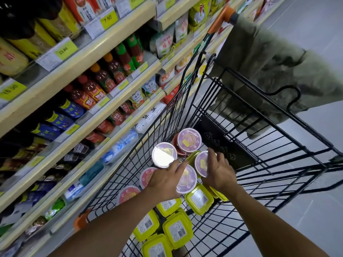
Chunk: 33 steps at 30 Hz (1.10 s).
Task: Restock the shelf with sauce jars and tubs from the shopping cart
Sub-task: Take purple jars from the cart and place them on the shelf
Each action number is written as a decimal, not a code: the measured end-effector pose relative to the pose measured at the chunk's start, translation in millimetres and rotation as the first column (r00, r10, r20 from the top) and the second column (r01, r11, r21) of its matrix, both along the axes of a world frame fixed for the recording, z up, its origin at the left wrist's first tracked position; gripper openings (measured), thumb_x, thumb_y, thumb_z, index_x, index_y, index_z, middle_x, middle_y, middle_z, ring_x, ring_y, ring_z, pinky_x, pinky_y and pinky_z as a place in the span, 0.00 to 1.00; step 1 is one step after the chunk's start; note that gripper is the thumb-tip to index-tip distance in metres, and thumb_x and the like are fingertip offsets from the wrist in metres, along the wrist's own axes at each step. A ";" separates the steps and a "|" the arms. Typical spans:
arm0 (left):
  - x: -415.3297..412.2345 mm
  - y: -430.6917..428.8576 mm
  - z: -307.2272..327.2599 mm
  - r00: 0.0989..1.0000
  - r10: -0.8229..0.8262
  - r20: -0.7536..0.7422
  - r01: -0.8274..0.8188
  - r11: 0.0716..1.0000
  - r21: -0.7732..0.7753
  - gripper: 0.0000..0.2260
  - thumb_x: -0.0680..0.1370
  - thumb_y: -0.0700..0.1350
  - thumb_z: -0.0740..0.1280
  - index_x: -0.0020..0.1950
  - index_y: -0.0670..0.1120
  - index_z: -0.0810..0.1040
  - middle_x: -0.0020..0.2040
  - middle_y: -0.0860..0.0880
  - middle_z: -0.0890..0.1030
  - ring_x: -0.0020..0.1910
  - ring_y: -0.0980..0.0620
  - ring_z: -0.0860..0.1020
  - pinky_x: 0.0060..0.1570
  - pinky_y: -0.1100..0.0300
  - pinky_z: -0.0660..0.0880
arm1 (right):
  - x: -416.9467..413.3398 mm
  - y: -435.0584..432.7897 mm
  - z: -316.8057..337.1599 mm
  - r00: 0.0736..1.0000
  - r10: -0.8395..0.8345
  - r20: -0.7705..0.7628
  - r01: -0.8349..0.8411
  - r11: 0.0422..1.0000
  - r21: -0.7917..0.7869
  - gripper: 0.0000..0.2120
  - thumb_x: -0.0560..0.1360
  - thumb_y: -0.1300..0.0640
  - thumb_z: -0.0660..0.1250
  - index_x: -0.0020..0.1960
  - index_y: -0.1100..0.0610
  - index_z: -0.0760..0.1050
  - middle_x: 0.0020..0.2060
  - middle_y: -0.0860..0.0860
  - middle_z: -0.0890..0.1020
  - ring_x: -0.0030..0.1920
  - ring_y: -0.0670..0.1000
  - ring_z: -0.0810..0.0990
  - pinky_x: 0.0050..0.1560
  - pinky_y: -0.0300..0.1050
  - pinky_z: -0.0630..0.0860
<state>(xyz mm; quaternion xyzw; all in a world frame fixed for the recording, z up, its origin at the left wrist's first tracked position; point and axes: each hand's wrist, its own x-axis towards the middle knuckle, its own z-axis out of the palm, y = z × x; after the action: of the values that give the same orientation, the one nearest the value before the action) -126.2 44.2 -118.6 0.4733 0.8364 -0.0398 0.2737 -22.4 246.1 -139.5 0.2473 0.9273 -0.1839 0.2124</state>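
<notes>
Only the head view to go on. Both arms were reaching down into the shopping cart (141, 154), which was parked right alongside the shelf (104, 115).

The left hand (163, 179) hovered over the middle of the cart, fingers stretched out and released. Its forefinger pointed across a pink-lidded round tub (186, 179). The right hand (220, 171) lay spread on the far edge of another round tub (201, 164), thumb up, fingers loose. It looked like touching rather than a proper grasp, so nothing was lifted.

Two more round tubs sat toward the far end of the cart, one with glare on its lid (164, 154) and one stacked higher (189, 140). A pile of yellow-green square tubs (177, 230) filled the near end. A green jacket (269, 58) hung over the cart's handle end.

Looked like the pick-up step: choosing tubs, none out of the cart yet. Next move probably calls for closing the fingers round a tub's rim on each side, lifting clear of the wire wall, then swinging over to the shelf beside the cart. Which shelf gap they belong in couldn't be made out.
</notes>
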 end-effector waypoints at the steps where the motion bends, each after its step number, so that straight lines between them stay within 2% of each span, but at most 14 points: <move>1: 0.3 -2.2 4.7 1.000 0.012 0.006 -0.012 1.000 0.005 0.52 0.69 0.63 0.75 0.82 0.51 0.46 0.75 0.48 0.62 0.50 0.43 0.81 0.35 0.56 0.69 | 2.7 -0.8 3.3 1.000 -0.011 -0.005 0.011 1.000 -0.004 0.56 0.63 0.40 0.76 0.79 0.51 0.46 0.64 0.56 0.67 0.59 0.60 0.74 0.53 0.54 0.76; 3: 0.8 -8.0 13.9 0.999 0.037 0.012 -0.038 0.999 0.018 0.51 0.69 0.64 0.74 0.82 0.52 0.48 0.74 0.48 0.62 0.49 0.43 0.81 0.36 0.56 0.69 | 8.3 -2.9 10.9 0.999 -0.038 -0.016 0.037 0.999 -0.014 0.57 0.63 0.37 0.77 0.79 0.51 0.46 0.65 0.56 0.67 0.61 0.60 0.74 0.55 0.55 0.77; 7: -2.1 -24.1 36.7 0.996 0.084 0.017 -0.085 0.994 0.067 0.50 0.70 0.69 0.70 0.81 0.52 0.48 0.73 0.49 0.62 0.48 0.43 0.82 0.40 0.53 0.76 | 20.0 -11.3 35.5 0.993 -0.081 -0.083 0.079 0.997 -0.026 0.57 0.62 0.35 0.78 0.79 0.51 0.48 0.66 0.57 0.68 0.61 0.60 0.75 0.55 0.58 0.79; 12: -9.0 -53.0 74.7 0.992 0.126 0.003 -0.126 0.988 0.094 0.51 0.69 0.68 0.71 0.80 0.52 0.45 0.74 0.50 0.61 0.47 0.44 0.82 0.39 0.54 0.77 | 34.9 -36.8 78.5 0.972 -0.170 -0.161 0.162 0.985 -0.060 0.57 0.62 0.30 0.75 0.79 0.50 0.49 0.65 0.54 0.68 0.60 0.56 0.75 0.54 0.54 0.80; 14: -12.6 -69.6 90.4 0.988 0.155 0.001 -0.154 0.983 0.104 0.52 0.68 0.69 0.71 0.81 0.52 0.45 0.75 0.50 0.60 0.47 0.44 0.82 0.39 0.54 0.76 | 38.1 -49.8 101.7 0.958 -0.223 -0.180 0.210 0.973 -0.092 0.58 0.61 0.28 0.74 0.79 0.48 0.49 0.65 0.52 0.68 0.61 0.55 0.74 0.56 0.52 0.79; 16: -15.9 -88.4 108.3 0.985 0.175 -0.001 -0.173 0.976 0.135 0.53 0.67 0.71 0.70 0.80 0.52 0.45 0.75 0.50 0.59 0.47 0.44 0.82 0.40 0.52 0.79 | 40.9 -65.9 128.3 0.940 -0.262 -0.221 0.242 0.964 -0.111 0.58 0.59 0.27 0.75 0.79 0.47 0.51 0.65 0.51 0.68 0.62 0.55 0.74 0.58 0.53 0.78; 21: -23.4 -143.2 164.9 0.976 0.220 -0.010 -0.211 0.947 0.241 0.52 0.66 0.76 0.67 0.79 0.54 0.45 0.74 0.52 0.61 0.58 0.44 0.80 0.49 0.49 0.79 | 48.2 -117.4 203.9 0.880 -0.334 -0.337 0.293 0.941 -0.167 0.62 0.53 0.21 0.70 0.79 0.49 0.55 0.66 0.52 0.68 0.64 0.54 0.72 0.63 0.51 0.75; 25: -30.8 -190.4 214.3 0.970 0.241 -0.030 -0.221 0.926 0.306 0.55 0.63 0.78 0.67 0.80 0.56 0.47 0.75 0.54 0.63 0.62 0.47 0.79 0.52 0.49 0.79 | 51.3 -154.4 250.8 0.828 -0.353 -0.436 0.298 0.935 -0.190 0.59 0.58 0.28 0.76 0.80 0.49 0.56 0.65 0.52 0.70 0.63 0.51 0.72 0.61 0.46 0.72; 27: -32.1 -213.3 239.7 0.961 0.275 -0.013 -0.251 0.895 0.368 0.54 0.60 0.78 0.69 0.79 0.59 0.50 0.76 0.55 0.64 0.65 0.49 0.78 0.57 0.49 0.77 | 50.9 -171.0 270.9 0.787 -0.362 -0.500 0.292 0.932 -0.215 0.58 0.56 0.26 0.73 0.79 0.47 0.59 0.62 0.48 0.70 0.60 0.47 0.70 0.58 0.42 0.68; 29: -31.1 -234.6 262.6 0.952 0.306 0.019 -0.279 0.838 0.468 0.52 0.59 0.75 0.72 0.77 0.61 0.53 0.74 0.56 0.67 0.67 0.51 0.76 0.60 0.51 0.75 | 48.9 -186.5 289.3 0.743 -0.352 -0.569 0.257 0.935 -0.244 0.56 0.55 0.25 0.72 0.78 0.46 0.62 0.62 0.44 0.71 0.61 0.43 0.69 0.58 0.40 0.66; 31: -29.2 -254.2 280.1 0.933 0.341 0.118 -0.348 0.759 0.550 0.51 0.59 0.72 0.76 0.76 0.62 0.55 0.73 0.58 0.69 0.67 0.54 0.74 0.61 0.52 0.74 | 46.5 -200.7 304.5 0.708 -0.343 -0.618 0.208 0.937 -0.282 0.53 0.55 0.26 0.73 0.76 0.44 0.64 0.65 0.42 0.72 0.63 0.42 0.71 0.58 0.41 0.68; 33: -25.2 -272.7 293.2 0.898 0.361 0.250 -0.437 0.674 0.596 0.51 0.59 0.70 0.77 0.76 0.62 0.57 0.71 0.59 0.69 0.66 0.56 0.74 0.64 0.53 0.74 | 43.4 -213.4 317.2 0.671 -0.359 -0.649 0.155 0.924 -0.351 0.51 0.55 0.29 0.76 0.74 0.43 0.65 0.67 0.43 0.73 0.63 0.46 0.75 0.56 0.42 0.71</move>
<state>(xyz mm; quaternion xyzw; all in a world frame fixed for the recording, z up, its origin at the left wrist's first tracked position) -151.4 -228.6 174.5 0.3446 0.8654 0.3338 0.1443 21.0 32.7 177.7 0.2569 0.8593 -0.4150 -0.1530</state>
